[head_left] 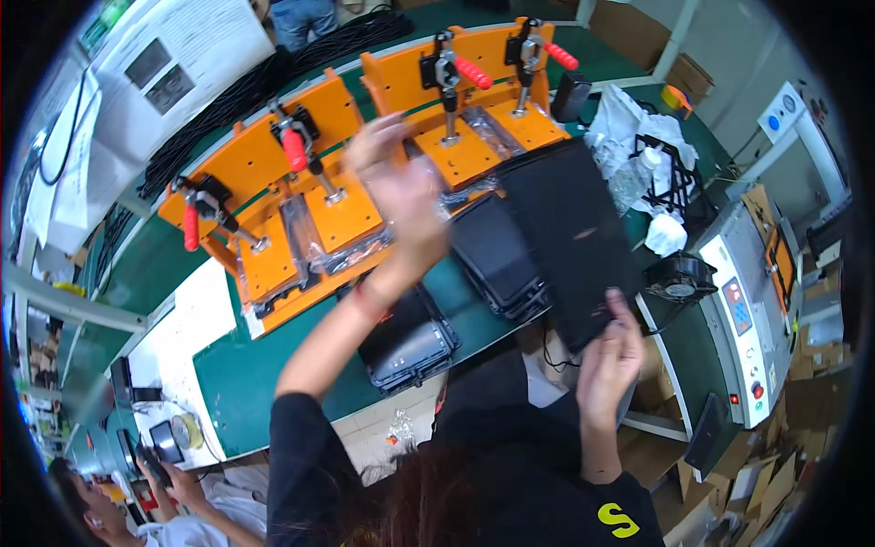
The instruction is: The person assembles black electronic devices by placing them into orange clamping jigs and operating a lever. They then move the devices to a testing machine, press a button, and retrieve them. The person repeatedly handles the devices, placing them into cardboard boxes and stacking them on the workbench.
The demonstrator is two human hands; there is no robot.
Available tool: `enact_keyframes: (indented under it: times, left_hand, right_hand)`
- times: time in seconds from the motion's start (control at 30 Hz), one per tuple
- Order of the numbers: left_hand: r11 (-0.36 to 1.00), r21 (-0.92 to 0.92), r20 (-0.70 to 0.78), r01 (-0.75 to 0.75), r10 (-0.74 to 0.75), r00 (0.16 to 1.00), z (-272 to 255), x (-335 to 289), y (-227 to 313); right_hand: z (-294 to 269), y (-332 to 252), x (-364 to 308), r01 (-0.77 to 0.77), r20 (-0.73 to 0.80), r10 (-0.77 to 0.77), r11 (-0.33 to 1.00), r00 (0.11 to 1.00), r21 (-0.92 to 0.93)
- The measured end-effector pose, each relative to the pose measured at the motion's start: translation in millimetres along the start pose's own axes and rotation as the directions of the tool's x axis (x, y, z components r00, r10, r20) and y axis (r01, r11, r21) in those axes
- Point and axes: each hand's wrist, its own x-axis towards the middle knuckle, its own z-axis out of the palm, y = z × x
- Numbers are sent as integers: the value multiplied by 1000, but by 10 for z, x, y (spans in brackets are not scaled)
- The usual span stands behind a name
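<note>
Reaching over the green table (pixel 228 392), I have the right orange fixture (pixel 460 164) ahead of me and the left orange fixture (pixel 342 219) to its left. The black panel (pixel 579 214) slants at the near right side of the right orange fixture. On that fixture's near side sit the right black case (pixel 492 251), just beside the panel, and the left black case (pixel 410 342), farther left. My right hand (pixel 611 351) pinches the panel's near corner. My left hand (pixel 406 187), blurred, hovers by the right orange fixture's left end; whether it is open or gripping anything, I cannot tell.

Held by one corner, the panel could swing and scrape the right black case; a loose pinch could let it slide off. A hasty left sweep could knock a red clamp handle (pixel 473 73) on the right orange fixture.
</note>
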Motion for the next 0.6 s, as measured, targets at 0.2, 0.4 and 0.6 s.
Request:
enact_keyframes:
  times: [0.2,0.4,0.6]
  left_hand:
    - [263,199,860,-944,415,297,1800,-96,-1170]
    - [-28,571,733,-821,468,494,2487,675,-1225]
    - [387,891,451,-236,-712,538,2680,1795,-1974]
  right_hand:
    - [-413,-149,417,165,-288,-242,949,926,-268]
    - [-479,-87,449,98,-143,-186,876,972,-472]
    - [-219,164,882,-61,43,90,893,995,-446]
